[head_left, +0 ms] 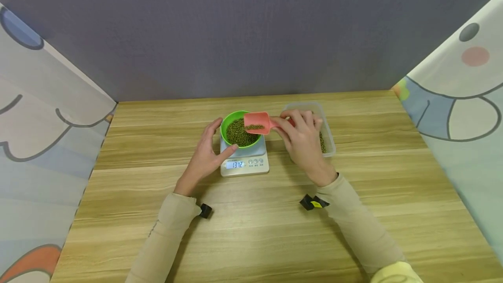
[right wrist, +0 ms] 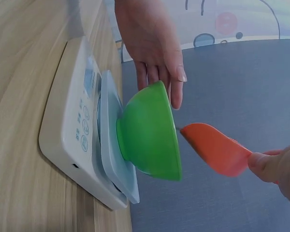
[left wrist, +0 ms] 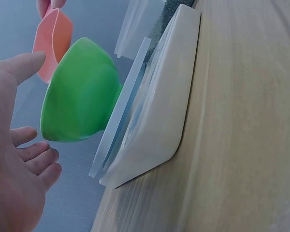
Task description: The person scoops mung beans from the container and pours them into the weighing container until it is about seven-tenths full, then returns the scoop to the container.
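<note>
A green bowl (right wrist: 147,133) holding small green beans (head_left: 237,135) stands on the platform of a white kitchen scale (head_left: 245,171). My left hand (head_left: 203,155) is beside the bowl, thumb and fingers spread about its left side. In the left wrist view, the fingers are relaxed and grip nothing. My right hand (head_left: 305,143) pinches the handle of a pink scoop (head_left: 257,119). Some beans lie in the scoop, whose mouth is over the bowl's right side. In the right wrist view, the scoop tilts down toward the bowl rim.
A clear plastic container (head_left: 331,148) with more beans sits right of the scale, partly hidden under my right hand. The scale's lit display (head_left: 235,165) appears to read 131.2. Behind the wooden table (head_left: 251,230) rises a dark grey panel (head_left: 251,34); cartoon-printed sheets flank both sides.
</note>
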Demonstrator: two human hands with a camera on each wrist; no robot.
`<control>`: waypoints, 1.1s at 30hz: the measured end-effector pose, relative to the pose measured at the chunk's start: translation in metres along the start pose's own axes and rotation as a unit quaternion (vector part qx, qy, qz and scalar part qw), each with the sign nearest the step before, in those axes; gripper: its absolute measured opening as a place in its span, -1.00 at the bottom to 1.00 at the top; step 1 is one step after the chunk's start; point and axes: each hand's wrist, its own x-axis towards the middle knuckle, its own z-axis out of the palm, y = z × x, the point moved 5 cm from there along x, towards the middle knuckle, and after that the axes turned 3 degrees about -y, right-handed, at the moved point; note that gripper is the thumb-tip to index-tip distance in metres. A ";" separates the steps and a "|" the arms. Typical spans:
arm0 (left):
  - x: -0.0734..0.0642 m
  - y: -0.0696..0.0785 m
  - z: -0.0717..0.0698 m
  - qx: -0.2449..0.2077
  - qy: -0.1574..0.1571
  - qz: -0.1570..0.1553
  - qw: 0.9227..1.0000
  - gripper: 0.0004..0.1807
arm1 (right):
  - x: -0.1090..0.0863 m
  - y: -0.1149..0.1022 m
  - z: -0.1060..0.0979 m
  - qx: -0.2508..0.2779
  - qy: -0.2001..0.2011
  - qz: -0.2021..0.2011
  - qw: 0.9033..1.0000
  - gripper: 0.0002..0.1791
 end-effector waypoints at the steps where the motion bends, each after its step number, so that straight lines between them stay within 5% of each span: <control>1: 0.000 0.000 0.000 0.000 -0.001 -0.001 1.000 -0.02 | 0.000 -0.001 0.000 -0.005 0.002 -0.003 1.000 -0.77; 20: -0.001 0.000 0.000 -0.009 0.003 0.007 1.000 -0.03 | -0.006 -0.011 0.000 -0.114 0.054 -0.114 0.985 -0.72; 33: -0.002 -0.002 -0.001 -0.007 -0.001 0.005 1.000 -0.02 | -0.011 -0.001 -0.002 -0.079 0.054 -0.066 0.993 -0.76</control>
